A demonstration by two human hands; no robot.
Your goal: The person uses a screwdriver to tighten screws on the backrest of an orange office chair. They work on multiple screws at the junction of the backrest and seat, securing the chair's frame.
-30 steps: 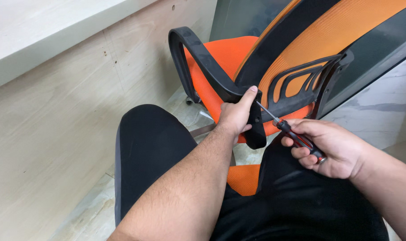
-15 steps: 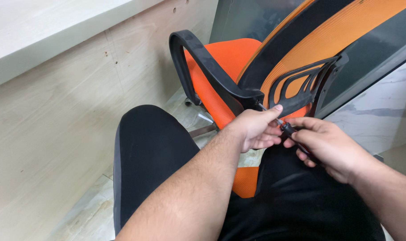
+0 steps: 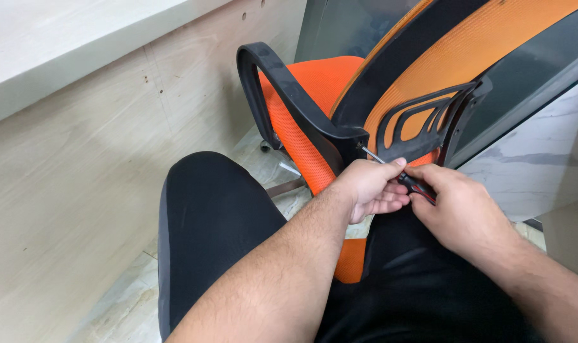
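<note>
Both the left hand (image 3: 371, 187) and right hand (image 3: 457, 206) clamped fingers around a black-and-red-handled metal screwdriver (image 3: 408, 181), its tip at the orange mesh chair's black plastic armrest (image 3: 282, 86).

Chair (image 3: 428, 82) ahead, armrest (image 3: 282, 95) on its left, screwdriver (image 3: 390, 170) below — between both hands, wall (image 3: 79, 178) far left

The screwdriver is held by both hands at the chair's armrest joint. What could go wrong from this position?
1. The screwdriver meets the black armrest at a slant, so its tip may slip out.
2. The left hand pinches the shaft near the tip; a slip could jab its fingers.
3. The right hand hides the handle, so grip is hard to judge.
</note>
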